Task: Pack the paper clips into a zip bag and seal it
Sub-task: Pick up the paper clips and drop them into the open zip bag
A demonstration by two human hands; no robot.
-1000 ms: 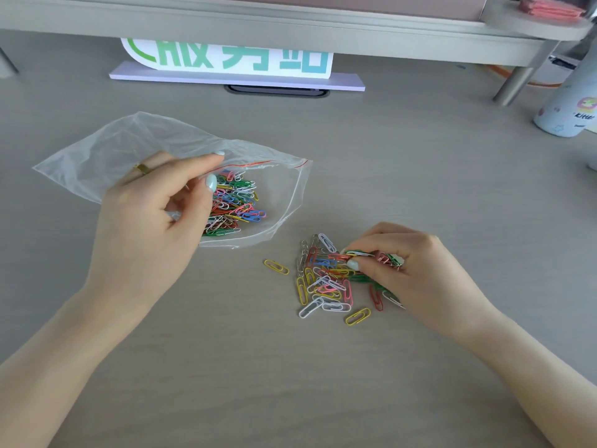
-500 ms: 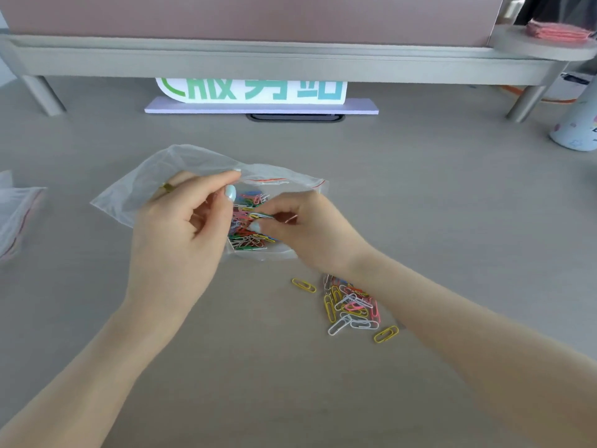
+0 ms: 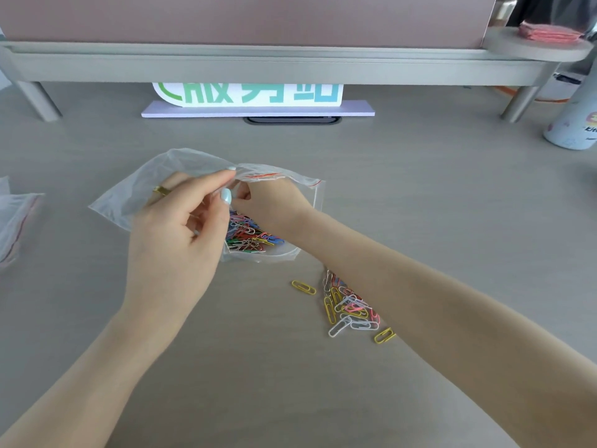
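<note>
A clear zip bag (image 3: 135, 195) with a red seal line lies on the grey desk, its mouth facing right. My left hand (image 3: 181, 240) pinches the upper lip of the mouth between thumb and forefinger and holds it up. My right hand (image 3: 274, 205) is pushed into the mouth, its fingertips hidden behind my left thumb and the plastic. A heap of coloured paper clips (image 3: 252, 236) lies inside the bag under my right hand. A smaller loose pile of clips (image 3: 349, 305) lies on the desk beside my right forearm, with a single yellow clip (image 3: 303, 287) just left of it.
More clear bags (image 3: 13, 221) lie at the left edge. A raised grey shelf (image 3: 258, 64) spans the back, with a green-lettered sign (image 3: 248, 93) beneath it. A white bottle (image 3: 571, 124) stands at the far right. A pink stack (image 3: 549, 32) rests on the shelf's right end.
My right hand left the loose pile with some clips, travelled left to the bag and has gone into its mouth. My left hand has kept its hold on the bag's lip.
</note>
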